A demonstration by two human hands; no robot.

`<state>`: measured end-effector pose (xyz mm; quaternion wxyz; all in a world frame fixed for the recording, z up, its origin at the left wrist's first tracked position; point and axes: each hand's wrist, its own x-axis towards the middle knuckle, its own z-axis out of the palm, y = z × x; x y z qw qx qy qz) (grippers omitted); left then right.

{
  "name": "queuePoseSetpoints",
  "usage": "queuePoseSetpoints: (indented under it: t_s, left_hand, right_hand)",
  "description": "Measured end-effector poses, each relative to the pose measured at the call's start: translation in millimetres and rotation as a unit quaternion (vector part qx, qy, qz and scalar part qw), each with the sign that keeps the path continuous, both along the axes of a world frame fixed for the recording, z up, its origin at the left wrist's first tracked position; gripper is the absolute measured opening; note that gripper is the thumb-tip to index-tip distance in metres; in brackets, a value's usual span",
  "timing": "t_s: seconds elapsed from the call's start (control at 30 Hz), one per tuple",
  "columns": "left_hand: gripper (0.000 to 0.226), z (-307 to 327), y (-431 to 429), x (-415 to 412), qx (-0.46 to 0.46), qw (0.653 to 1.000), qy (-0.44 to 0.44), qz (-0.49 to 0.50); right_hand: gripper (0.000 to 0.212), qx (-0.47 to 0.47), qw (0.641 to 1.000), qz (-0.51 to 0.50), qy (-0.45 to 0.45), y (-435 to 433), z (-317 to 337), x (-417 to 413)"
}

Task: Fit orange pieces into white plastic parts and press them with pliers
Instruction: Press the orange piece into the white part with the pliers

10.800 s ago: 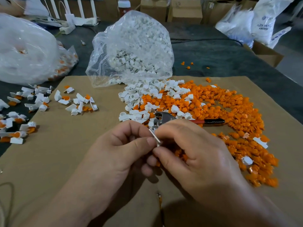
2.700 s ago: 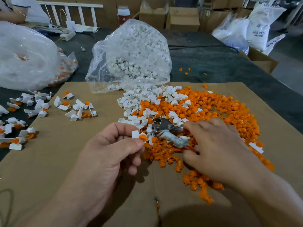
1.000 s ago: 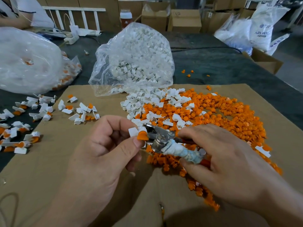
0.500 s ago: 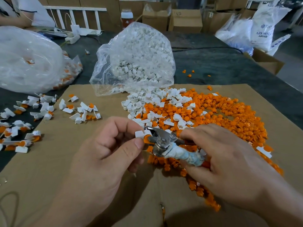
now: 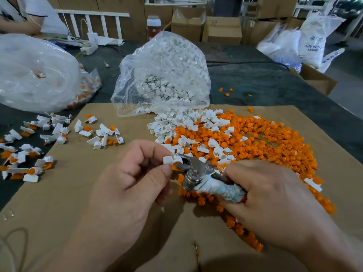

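My left hand (image 5: 133, 179) pinches a white plastic part (image 5: 169, 160) with an orange piece (image 5: 175, 167) set in its underside. My right hand (image 5: 269, 195) grips the taped handles of metal pliers (image 5: 196, 172). The pliers' jaws are closed over the white part and the orange piece. Behind the hands lies a spread pile of loose orange pieces (image 5: 271, 146), mixed at its left with loose white parts (image 5: 176, 122).
A brown cardboard sheet (image 5: 64, 193) covers the dark table. A clear bag of white parts (image 5: 165, 75) stands behind the pile. Several assembled white-and-orange parts (image 5: 98, 134) lie at left, with a bigger plastic bag (image 5: 33, 75) beyond. Boxes and sacks stand at the back.
The pliers' jaws have moved left and closed onto the white part with its orange piece held in my left hand. Both hands have stayed in about the same place.
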<state>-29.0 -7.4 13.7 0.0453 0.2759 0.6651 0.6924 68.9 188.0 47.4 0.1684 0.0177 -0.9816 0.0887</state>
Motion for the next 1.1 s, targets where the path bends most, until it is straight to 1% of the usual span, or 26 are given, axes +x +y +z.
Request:
queuePoseSetpoints:
  t_s: [0.1,0.17,0.23,0.3,0.37,0.47,0.57,0.63,0.73,0.83,0.9,1.0,1.03,1.07,1.1]
  left_hand:
    - [0.013,1.7,0.4,1.0,0.003,1.000,-0.003,0.017]
    - [0.012,2.8,0.7,1.2,0.002,0.999,-0.019,0.041]
    - [0.009,3.6,0.6,-1.7,-0.010,0.996,-0.046,0.074]
    - [0.020,2.2,1.3,-3.9,-0.036,0.992,-0.089,0.083]
    - [0.031,2.8,4.8,-1.6,-0.069,0.984,-0.150,0.060]
    - [0.032,0.8,11.0,4.9,-0.098,0.977,-0.187,0.031]
    - [0.033,0.9,14.7,8.0,-0.099,0.974,-0.200,0.028]
    - [0.034,2.7,15.6,9.4,-0.092,0.973,-0.209,0.023]
    - [0.035,1.0,16.0,10.4,-0.089,0.972,-0.215,0.019]
    - [0.031,-0.6,18.2,13.3,-0.091,0.973,-0.210,0.006]
    - [0.026,-0.8,19.0,16.7,-0.086,0.978,-0.189,-0.003]
    - [0.019,0.1,17.3,21.6,-0.080,0.989,-0.122,-0.017]
    - [0.013,-0.2,16.2,22.7,-0.077,0.991,-0.104,-0.019]
    - [0.006,0.0,15.5,23.4,-0.069,0.992,-0.099,-0.024]
    - [0.009,0.0,14.9,23.5,-0.061,0.992,-0.101,-0.032]
  right_hand:
    - [0.030,-0.020,1.000,-0.003,0.008,-0.9,-3.2,-0.7]
    - [0.036,-0.037,0.999,-0.005,-0.001,1.8,-6.0,-1.0]
    - [0.050,-0.007,1.000,-0.023,0.002,7.2,-8.1,-2.6]
    - [0.062,0.028,0.998,-0.057,0.006,15.0,-11.4,-5.8]
    - [0.069,0.050,0.995,-0.091,0.002,21.3,-14.2,-9.1]
    - [0.072,0.090,0.990,-0.109,-0.023,22.6,-17.1,-13.1]
    - [0.069,0.091,0.989,-0.105,-0.054,21.2,-19.7,-15.8]
    - [0.067,0.073,0.991,-0.100,-0.053,21.7,-19.8,-15.9]
    - [0.055,0.026,0.998,-0.062,0.007,17.5,-16.4,-13.2]
    - [0.034,-0.026,0.997,0.020,0.064,1.6,-13.1,-12.5]
    - [0.024,-0.019,0.996,0.064,0.064,-7.2,-14.2,-13.6]
    - [0.024,-0.027,0.995,0.071,0.060,-9.5,-13.8,-12.6]
    - [0.025,-0.033,0.995,0.070,0.058,-9.4,-13.4,-11.8]
    - [0.025,-0.038,0.995,0.069,0.055,-9.6,-13.3,-10.6]
    - [0.025,-0.041,0.995,0.069,0.053,-10.1,-13.5,-9.6]
